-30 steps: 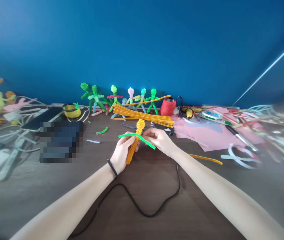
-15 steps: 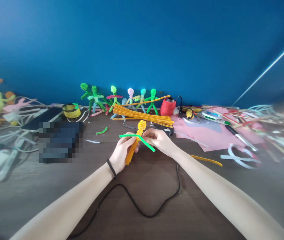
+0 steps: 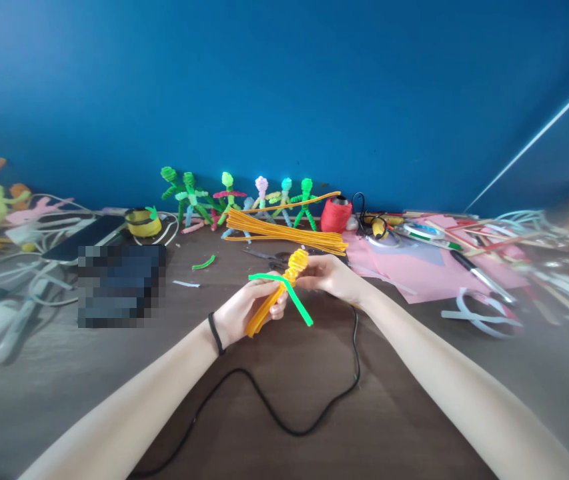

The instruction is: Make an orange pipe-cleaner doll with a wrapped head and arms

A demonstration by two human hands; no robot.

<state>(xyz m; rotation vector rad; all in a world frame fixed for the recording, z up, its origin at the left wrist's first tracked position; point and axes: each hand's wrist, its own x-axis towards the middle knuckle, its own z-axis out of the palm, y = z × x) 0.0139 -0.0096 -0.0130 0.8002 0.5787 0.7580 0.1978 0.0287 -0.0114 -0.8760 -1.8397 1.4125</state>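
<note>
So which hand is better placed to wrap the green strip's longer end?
Probably the right hand: the longer end of the green strip slants down on its side, while the left hand grips the yellow stems.

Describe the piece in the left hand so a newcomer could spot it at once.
Start at the blue wall, then come down the dark table to the left hand. It grips an orange stem piece. Unlike the orange bundle behind, this has a coiled yellow top and a green strip across it.
</note>
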